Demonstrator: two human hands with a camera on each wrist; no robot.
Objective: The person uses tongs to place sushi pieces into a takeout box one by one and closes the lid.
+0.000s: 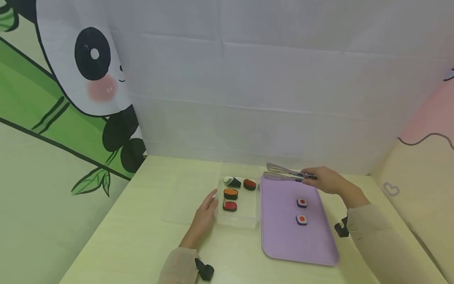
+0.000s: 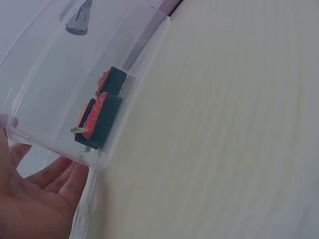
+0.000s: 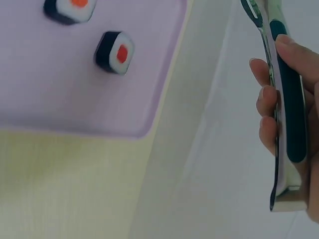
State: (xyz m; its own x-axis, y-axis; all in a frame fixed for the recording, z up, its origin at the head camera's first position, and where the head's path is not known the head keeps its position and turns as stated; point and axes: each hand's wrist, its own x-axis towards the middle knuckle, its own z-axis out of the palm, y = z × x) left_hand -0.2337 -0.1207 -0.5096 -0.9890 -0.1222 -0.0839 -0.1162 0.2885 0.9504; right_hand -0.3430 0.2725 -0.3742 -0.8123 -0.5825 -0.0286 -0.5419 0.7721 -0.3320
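Can't see the handle end of the tongs (image 1: 283, 170) in the head view, covered by the right hand (image 1: 325, 180); can barely trace the clear sheet (image 1: 186, 193). In the right wrist view, find tips of the tongs and parts of the tray (image 3: 50, 94) and one rice roll (image 3: 75, 10) cut off by the top edge. In the left wrist view, see the orange-topped sushi (image 2: 83, 113) only partly, behind a red-topped piece (image 2: 106, 122).

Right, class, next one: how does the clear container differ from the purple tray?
The container is see-through, while the tray is solid purple. The container has deep walls; the tray has only a low rim. The container holds four sushi pieces, the tray two rolls. Both rest on the table.
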